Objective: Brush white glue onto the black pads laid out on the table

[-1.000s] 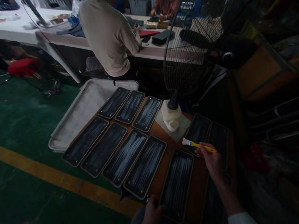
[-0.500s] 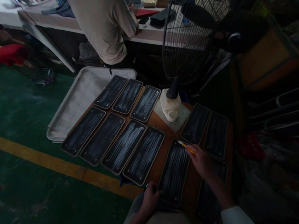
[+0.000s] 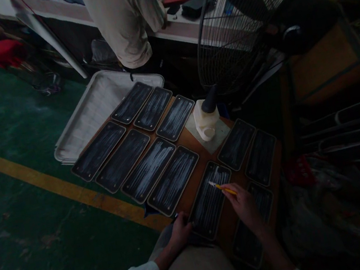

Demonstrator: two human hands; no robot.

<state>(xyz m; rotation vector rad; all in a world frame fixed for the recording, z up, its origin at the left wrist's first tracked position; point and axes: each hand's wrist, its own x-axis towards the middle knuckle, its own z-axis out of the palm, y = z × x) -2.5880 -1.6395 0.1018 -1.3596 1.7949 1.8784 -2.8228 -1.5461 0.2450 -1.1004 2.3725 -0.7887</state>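
My right hand (image 3: pixel 245 204) is closed around a small yellow-handled brush (image 3: pixel 222 187). Its whitish tip touches a black rectangular panel (image 3: pixel 208 204) with a pale rim, over which run streaks of a whitish coating. My left hand (image 3: pixel 181 229), fingers curled, rests at this panel's near left corner; what they grip, if anything, is hidden. Several similar streaked panels (image 3: pixel 173 180) lie in rows on a brown board (image 3: pixel 183 143). Beyond them a white plastic bottle (image 3: pixel 205 119) with an opening in its side and a dark cap stands on a pale sheet (image 3: pixel 218 140).
A white tray (image 3: pixel 74 120) sits behind the board at the left. A large fan (image 3: pixel 226 39) stands at the far right. Another person in a beige shirt (image 3: pixel 119 20) is at a long table (image 3: pixel 179 31). A yellow line (image 3: pixel 35 180) crosses the green floor.
My right hand has brought the brush tip down and left from the panel's far end, and more white streaks show there. My left hand stays at the corner; the view has shifted slightly.
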